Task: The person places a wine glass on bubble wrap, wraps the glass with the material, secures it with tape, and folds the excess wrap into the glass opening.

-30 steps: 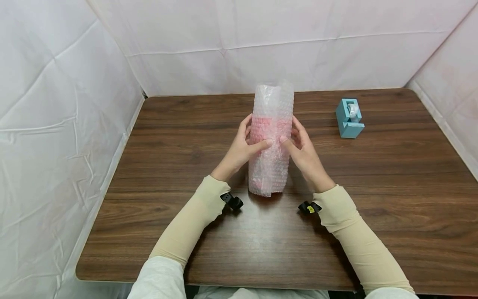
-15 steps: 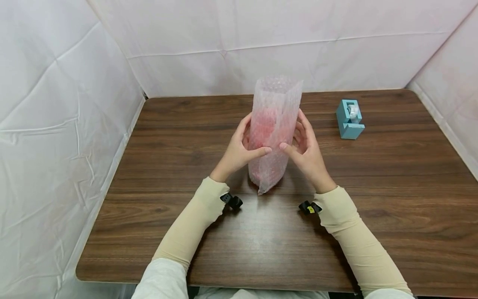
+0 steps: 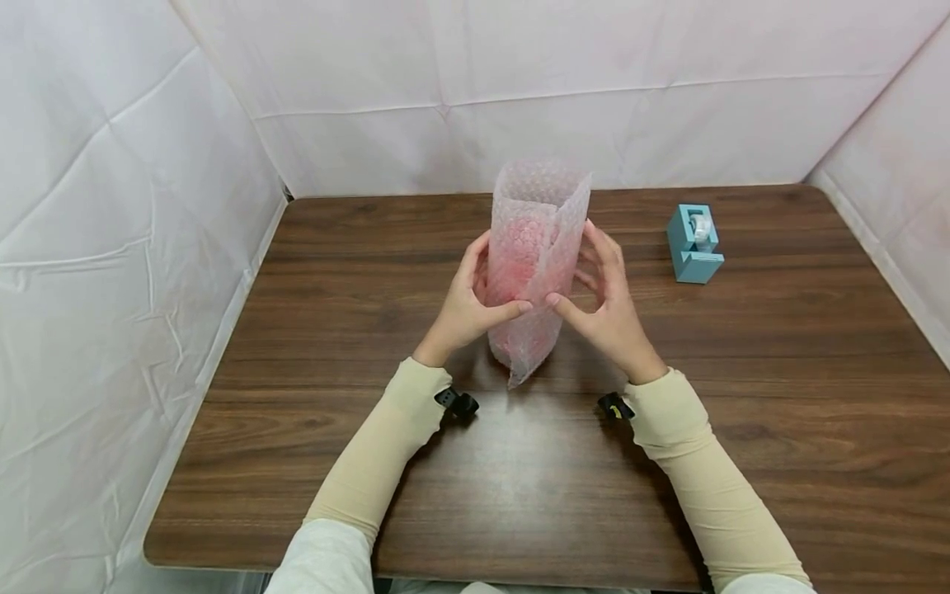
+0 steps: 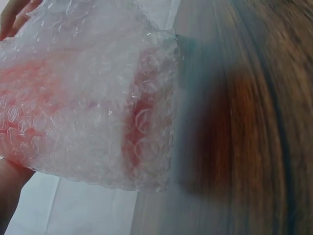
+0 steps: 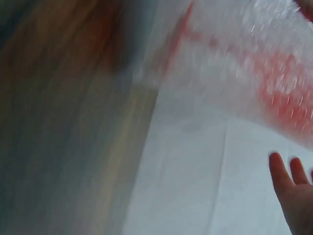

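A sheet of bubble wrap (image 3: 530,264) stands as a loose upright tube around a pink-red object whose kind I cannot make out. My left hand (image 3: 466,309) holds the tube's left side, thumb on the front and fingers behind. From the right, my right hand (image 3: 610,309) holds it the same way, thumb near the front overlap. In the left wrist view the bubble wrap (image 4: 93,107) fills much of the picture, with a red band low inside it. The right wrist view shows my right hand (image 5: 298,191) with several fingers spread beside the wrap.
A light-blue tape dispenser (image 3: 693,245) with a roll of clear tape stands at the back right of the brown wooden table (image 3: 356,313). White sheeting (image 3: 356,157) hangs behind the table and along both sides.
The wrap has been turned in my hands: its top gapes wider and a loose slanting edge with a pointed lower corner faces front. Both hands stay around it, slightly nearer me.
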{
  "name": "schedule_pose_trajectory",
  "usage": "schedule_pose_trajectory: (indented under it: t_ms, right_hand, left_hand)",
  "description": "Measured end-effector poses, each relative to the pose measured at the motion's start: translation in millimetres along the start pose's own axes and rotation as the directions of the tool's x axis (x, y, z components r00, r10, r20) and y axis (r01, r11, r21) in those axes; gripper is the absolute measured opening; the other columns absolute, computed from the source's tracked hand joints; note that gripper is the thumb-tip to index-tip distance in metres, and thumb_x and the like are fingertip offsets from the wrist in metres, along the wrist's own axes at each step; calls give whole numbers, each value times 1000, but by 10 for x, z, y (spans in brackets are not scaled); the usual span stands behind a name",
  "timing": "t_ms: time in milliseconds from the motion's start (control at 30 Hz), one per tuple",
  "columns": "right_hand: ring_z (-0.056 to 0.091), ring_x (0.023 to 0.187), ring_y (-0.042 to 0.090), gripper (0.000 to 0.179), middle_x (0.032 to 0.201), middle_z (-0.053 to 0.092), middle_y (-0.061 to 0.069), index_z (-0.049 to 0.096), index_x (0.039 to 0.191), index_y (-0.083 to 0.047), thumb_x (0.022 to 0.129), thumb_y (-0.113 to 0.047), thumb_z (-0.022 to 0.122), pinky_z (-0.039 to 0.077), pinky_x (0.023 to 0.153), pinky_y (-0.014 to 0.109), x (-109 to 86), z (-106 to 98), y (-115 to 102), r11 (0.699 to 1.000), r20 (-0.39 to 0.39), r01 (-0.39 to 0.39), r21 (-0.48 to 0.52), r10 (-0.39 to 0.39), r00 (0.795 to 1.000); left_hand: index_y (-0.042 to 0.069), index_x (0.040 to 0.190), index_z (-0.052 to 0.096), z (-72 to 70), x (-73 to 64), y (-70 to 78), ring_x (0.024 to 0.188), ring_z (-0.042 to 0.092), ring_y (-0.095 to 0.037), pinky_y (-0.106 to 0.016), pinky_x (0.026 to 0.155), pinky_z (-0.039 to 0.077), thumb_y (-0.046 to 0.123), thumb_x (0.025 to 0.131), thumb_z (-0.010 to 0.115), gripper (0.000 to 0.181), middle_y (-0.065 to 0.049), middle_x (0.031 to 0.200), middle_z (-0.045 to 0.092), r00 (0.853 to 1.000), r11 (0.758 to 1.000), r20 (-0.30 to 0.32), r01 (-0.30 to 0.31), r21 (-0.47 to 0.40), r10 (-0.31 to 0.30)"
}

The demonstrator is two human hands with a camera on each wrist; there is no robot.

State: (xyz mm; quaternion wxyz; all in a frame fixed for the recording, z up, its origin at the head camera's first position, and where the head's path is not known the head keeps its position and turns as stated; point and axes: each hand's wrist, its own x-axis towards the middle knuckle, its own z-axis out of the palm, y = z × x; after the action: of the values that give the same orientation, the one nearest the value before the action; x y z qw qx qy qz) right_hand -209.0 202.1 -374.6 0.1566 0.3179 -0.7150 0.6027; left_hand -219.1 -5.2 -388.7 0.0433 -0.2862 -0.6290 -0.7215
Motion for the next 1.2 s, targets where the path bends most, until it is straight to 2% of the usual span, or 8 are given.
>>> schedule_pose_trajectory:
  t_ms: [67, 200, 267, 400, 633, 800, 1000, 1200]
  right_hand:
    - [37, 133, 25, 78, 148, 28, 11, 29, 149, -9, 85, -19, 73, 40, 105, 36, 26, -12, 4, 979, -14, 133, -155, -136, 991]
    - [33, 136, 31, 69, 148, 28, 16, 35, 146, -18, 88, -38, 67, 36, 108, 45, 75, -43, -8, 869, 38, 331, -367, -342, 939]
    - [32, 137, 33, 66, 151, 28, 12, 35, 148, -25, 90, -37, 65, 33, 110, 48, 98, -53, -19, 831, 82, 391, -396, -392, 916]
    - [29, 142, 34, 65, 157, 26, 6, 30, 151, -28, 94, -32, 61, 28, 114, 50, 132, -62, -22, 789, 161, 454, -414, -428, 889]
    - [25, 145, 29, 53, 152, 38, 6, 43, 144, -17, 96, -36, 55, 17, 116, 56, 152, -65, -37, 781, 212, 443, -441, -389, 896]
    - [41, 135, 32, 46, 130, 57, 16, 56, 124, 0, 94, -36, 56, 27, 114, 48, 172, -107, -79, 779, 264, 447, -440, -363, 894]
    - [52, 116, 33, 38, 109, 65, 16, 63, 113, 1, 86, -26, 63, 37, 106, 33, 186, -164, -119, 798, 328, 435, -418, -314, 891]
    - [56, 95, 26, 31, 95, 67, 11, 68, 103, 0, 78, -19, 67, 43, 90, 35, 175, -203, -159, 803, 368, 417, -426, -267, 891]
  left_hand:
    - [4, 148, 21, -7, -2, 1, 122, 45, -14, -28, 102, 42, -12, 72, 75, 95, -16, 140, 38, 1000, 1000, -3, -3, 4, 3]
    - [2, 147, 22, -13, -5, 6, 121, 46, -13, -29, 102, 42, -15, 70, 75, 96, -18, 139, 38, 1000, 1000, -1, -20, 13, 20]
    - [1, 147, 23, -12, -3, 8, 121, 46, -14, -30, 102, 42, -15, 69, 76, 95, -19, 139, 39, 999, 999, 3, -32, 13, 32]
    - [3, 147, 23, -9, -2, 0, 121, 47, -14, -31, 102, 42, -11, 70, 77, 96, -19, 139, 39, 999, 999, 11, -40, 12, 40]
    - [4, 148, 23, -3, -4, -15, 121, 47, -15, -31, 101, 43, -11, 71, 77, 95, -19, 139, 39, 999, 999, 22, -41, 22, 40]
    - [2, 148, 23, 0, -7, -28, 121, 48, -15, -31, 101, 43, -16, 68, 75, 97, -21, 139, 40, 999, 998, 31, -35, 53, 33]
    - [0, 147, 24, 1, -24, -29, 120, 47, -14, -29, 101, 42, -17, 67, 75, 97, -22, 139, 41, 999, 997, 43, -6, 81, 3]
    - [-2, 145, 25, 21, -36, -42, 118, 49, -16, -30, 99, 45, -19, 65, 76, 96, -24, 136, 41, 996, 995, 81, -31, 91, 24]
